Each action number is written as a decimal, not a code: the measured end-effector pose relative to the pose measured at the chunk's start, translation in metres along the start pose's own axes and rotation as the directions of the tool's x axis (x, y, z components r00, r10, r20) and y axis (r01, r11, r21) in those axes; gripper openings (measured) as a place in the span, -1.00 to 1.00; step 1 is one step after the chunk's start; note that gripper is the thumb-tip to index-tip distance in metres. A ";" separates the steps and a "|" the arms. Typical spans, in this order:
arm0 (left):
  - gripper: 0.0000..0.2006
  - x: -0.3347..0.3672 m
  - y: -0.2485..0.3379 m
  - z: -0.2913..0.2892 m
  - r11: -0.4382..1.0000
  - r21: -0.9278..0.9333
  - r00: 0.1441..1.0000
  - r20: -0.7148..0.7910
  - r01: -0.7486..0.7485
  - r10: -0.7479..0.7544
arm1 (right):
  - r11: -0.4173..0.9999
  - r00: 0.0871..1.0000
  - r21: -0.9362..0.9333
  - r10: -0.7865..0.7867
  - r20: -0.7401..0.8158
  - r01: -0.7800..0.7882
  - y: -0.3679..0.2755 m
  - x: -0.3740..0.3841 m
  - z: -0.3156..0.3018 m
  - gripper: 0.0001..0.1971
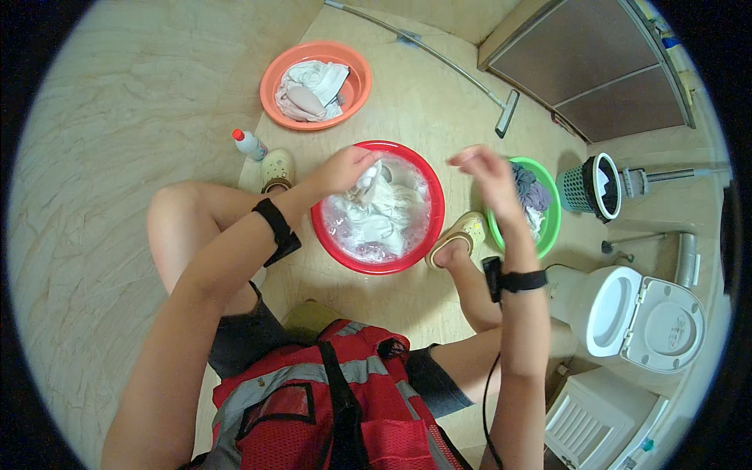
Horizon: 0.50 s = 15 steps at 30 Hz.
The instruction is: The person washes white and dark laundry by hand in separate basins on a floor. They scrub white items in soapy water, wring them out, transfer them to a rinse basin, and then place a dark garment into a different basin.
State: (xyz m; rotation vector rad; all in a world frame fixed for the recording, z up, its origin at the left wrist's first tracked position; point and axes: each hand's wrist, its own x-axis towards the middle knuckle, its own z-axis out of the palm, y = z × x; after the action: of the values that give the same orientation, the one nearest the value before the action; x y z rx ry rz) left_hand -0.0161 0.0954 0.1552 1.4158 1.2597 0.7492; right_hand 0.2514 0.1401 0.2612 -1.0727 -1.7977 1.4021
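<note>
A red basin (440, 208) of sudsy water stands on the floor between my feet. White cloth (384, 210) lies soaking in it, partly under the foam. At the basin's far left rim, my left hand (349, 168) is closed on a bunched bit of this cloth, lifted a little above the water. My right hand (491, 178) is raised in the air, right of the red basin and beside the green basin (554, 205). It is slightly blurred, its fingers stretched leftward with nothing in them. Dark and white clothes (533, 193) fill the green basin.
An orange basin (270, 100) with pale clothes stands at the far left, near a white bottle (249, 144) with a red cap. A floor squeegee (507, 113) lies beyond. To the right are a lidded-open toilet (612, 312), a waste bin (577, 189) and a white plastic stool (593, 415).
</note>
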 end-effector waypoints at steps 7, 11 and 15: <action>-0.83 0.000 0.067 0.002 0.907 -0.422 0.972 0.217 0.016 0.084 | 0.940 0.989 -0.326 0.132 0.061 -0.105 0.056 -0.008 0.100 -0.53; -0.81 -0.006 0.077 -0.018 0.914 -0.383 0.984 0.060 -0.130 0.165 | 0.977 0.990 0.208 0.020 0.143 -0.050 0.032 0.000 0.076 -0.81; -0.76 0.000 0.079 -0.013 0.945 -0.302 0.992 -0.010 -0.124 0.126 | 0.988 0.996 0.131 0.088 -0.027 -0.084 0.025 0.007 0.051 -0.78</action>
State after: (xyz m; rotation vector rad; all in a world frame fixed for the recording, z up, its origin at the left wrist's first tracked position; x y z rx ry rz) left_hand -0.0046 0.1069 0.2335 1.2528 1.0044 0.9768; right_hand 0.2106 0.1251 0.2237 -1.1097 -1.6305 1.5214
